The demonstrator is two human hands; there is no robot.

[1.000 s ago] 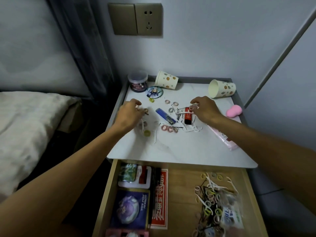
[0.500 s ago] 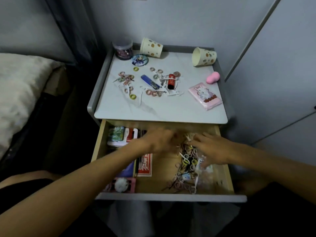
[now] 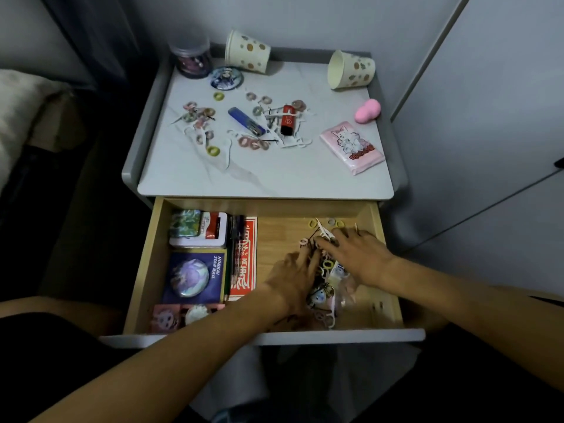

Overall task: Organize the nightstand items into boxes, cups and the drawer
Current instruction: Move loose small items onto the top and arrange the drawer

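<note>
The drawer (image 3: pixel 387 248) is pulled out below the nightstand top (image 3: pixel 274 175). Both my hands are inside its right half, over a heap of small hair ties and floss picks (image 3: pixel 325 270). My left hand (image 3: pixel 293 279) rests on the heap's left side with fingers stretched forward. My right hand (image 3: pixel 357 254) lies on the heap's right side, fingers reaching left onto the picks. On the top lie more hair ties (image 3: pixel 253 143), a blue lighter (image 3: pixel 245 120), a red lighter (image 3: pixel 288 120), two tipped paper cups (image 3: pixel 247 54) (image 3: pixel 351 70) and a round lidded box (image 3: pixel 191 61).
A pink tissue pack (image 3: pixel 352 146) and a pink sponge (image 3: pixel 367 109) sit at the top's right. A round badge (image 3: pixel 227 77) lies near the box. The drawer's left half holds tins (image 3: pixel 198 228), cards (image 3: pixel 193 277) and pens (image 3: pixel 236 248). A bed (image 3: pixel 15 117) is at left.
Both hands left the nightstand top and dropped into the open drawer, settling on the heap of ties and picks. My view tilted down toward the drawer.
</note>
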